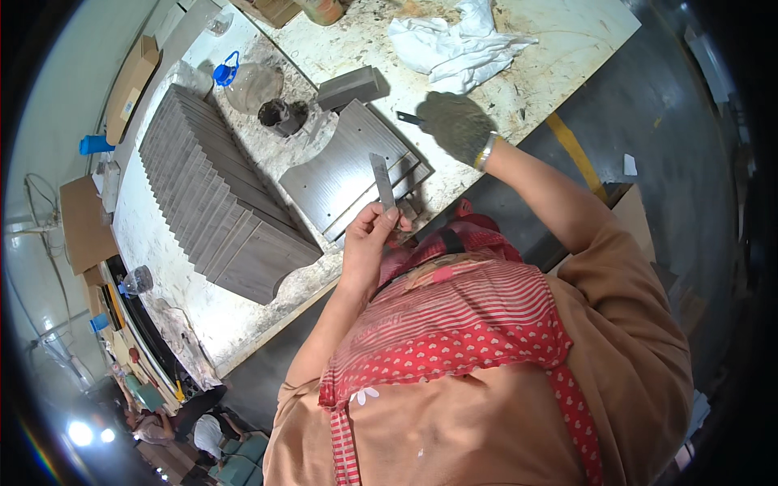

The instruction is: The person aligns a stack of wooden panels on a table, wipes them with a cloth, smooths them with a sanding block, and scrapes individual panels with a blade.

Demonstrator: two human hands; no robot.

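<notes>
The left hand (366, 235), at frame centre, pinches the lower end of a thin grey strip (382, 180) upright over the stacked grey panels (348, 166). The gloved right hand (455, 123), up and to the right, closes around a small dark blade (409, 118) above the spattered workbench (559, 49). A fanned row of grey boards (207, 194) lies at left, a crumpled white cloth (454, 44) at top.
</notes>
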